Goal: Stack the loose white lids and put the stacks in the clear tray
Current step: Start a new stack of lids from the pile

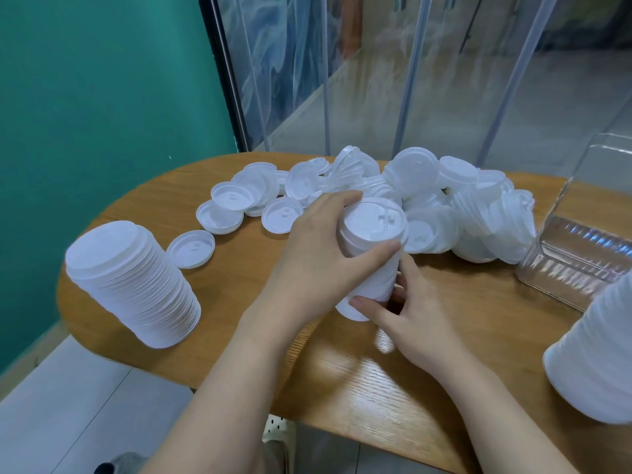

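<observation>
Head view: both hands curl round a short stack of white round plastic lids (371,254) at mid wooden table (239,302), left hand (307,261) near its top, right hand (410,319) at its base; the clear plastic tray (578,254) sits to the stack's right.

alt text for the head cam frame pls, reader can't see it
Both hands hold a short stack of white lids above a wooden table: left hand round its top, right hand at its base. Loose lids lie behind, a tall stack at left, a clear tray at right.
</observation>
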Demonstrator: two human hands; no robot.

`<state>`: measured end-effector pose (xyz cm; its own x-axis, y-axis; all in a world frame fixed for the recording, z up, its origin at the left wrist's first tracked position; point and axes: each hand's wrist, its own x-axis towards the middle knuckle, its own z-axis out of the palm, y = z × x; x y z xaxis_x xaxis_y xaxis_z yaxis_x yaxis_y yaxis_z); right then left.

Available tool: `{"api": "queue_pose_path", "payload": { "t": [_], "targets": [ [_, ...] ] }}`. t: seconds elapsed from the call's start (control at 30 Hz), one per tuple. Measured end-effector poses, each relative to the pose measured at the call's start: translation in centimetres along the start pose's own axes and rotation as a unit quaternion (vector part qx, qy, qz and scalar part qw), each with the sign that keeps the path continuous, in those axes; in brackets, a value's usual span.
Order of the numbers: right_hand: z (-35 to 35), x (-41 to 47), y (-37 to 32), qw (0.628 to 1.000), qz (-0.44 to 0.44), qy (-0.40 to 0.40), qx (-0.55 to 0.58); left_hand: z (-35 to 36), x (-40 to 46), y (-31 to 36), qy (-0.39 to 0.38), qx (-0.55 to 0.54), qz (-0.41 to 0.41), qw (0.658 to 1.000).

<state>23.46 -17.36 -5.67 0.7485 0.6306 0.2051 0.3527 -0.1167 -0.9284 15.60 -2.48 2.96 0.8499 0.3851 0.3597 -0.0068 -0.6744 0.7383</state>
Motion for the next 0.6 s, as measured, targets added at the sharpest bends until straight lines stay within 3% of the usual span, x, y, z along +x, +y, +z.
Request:
{"api": "queue_pose_path", "payload": {
  "t": [0.27,0.6],
  "targets": [
    [0.00,-0.03,-0.08,1.000,0.000,0.001,-0.007,0.03,-0.10,-0.40,-0.012,-0.040,-0.042,0.998],
    [-0.03,-0.04,-0.06,1.000,-0.001,-0.004,-0.012,-0.23,-0.10,-0.70,-0.025,-0.013,-0.025,0.999]
  ]
}}
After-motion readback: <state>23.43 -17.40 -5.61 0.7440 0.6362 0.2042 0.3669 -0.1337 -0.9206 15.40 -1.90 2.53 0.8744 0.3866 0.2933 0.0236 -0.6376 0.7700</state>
